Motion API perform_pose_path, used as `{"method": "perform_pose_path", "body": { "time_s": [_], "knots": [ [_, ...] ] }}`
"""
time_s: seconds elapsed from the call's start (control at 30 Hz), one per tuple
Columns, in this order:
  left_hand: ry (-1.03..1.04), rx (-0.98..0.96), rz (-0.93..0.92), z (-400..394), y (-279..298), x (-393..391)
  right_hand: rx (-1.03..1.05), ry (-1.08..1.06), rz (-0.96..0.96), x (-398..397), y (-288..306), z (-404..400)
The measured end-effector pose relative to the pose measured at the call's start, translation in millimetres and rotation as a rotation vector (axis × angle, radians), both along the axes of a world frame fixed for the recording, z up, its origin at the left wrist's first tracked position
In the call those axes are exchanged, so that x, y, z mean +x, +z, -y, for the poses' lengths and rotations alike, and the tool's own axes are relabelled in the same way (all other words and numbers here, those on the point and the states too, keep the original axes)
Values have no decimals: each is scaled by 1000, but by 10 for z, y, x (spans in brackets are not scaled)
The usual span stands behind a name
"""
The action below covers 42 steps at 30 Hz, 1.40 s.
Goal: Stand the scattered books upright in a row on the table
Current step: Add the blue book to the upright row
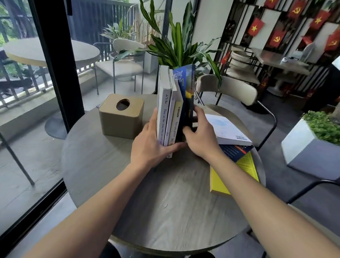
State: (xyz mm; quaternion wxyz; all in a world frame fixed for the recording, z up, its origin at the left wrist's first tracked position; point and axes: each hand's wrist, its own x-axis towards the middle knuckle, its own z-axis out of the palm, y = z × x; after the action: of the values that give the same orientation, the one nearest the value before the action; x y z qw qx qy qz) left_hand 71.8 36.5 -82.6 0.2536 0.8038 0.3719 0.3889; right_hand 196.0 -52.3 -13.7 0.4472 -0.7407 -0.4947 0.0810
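Café seating area beside a balcony terrace

A public eating place is suggested by several small tables: a round table (158,200) under the hands, a second round one (47,51) left of them behind a glass door (53,59), a rectangular one (283,61) far right. Matching chairs (231,89), a tissue box (121,116), planters (317,147) and red flags (318,19) are seen beyond.

Four upright books (174,108), three flat (231,147)
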Motion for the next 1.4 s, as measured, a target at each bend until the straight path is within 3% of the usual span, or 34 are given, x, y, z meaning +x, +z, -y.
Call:
{"method": "perform_pose_path", "body": {
  "time_s": [0.4, 0.6, 1.1, 1.23, 1.4],
  "knots": [
    [-14, 45, -44, 30, 21, 0, -107, 119, -47, 71, 227, 29],
    [-27, 47, -61, 36, 26, -5, -26, 235, -131, 92, 421, 5],
    [-55, 92, -62, 53, 10, 3, -25, 290, 4, 157, 481, 31],
    [-66, 93, -40, 45, -8, 3, -61, 245, 183, 244, 463, 113],
    [-66, 84, -14, 46, -13, -11, -91, 160, 178, 371, 346, 210]
  ]
}}
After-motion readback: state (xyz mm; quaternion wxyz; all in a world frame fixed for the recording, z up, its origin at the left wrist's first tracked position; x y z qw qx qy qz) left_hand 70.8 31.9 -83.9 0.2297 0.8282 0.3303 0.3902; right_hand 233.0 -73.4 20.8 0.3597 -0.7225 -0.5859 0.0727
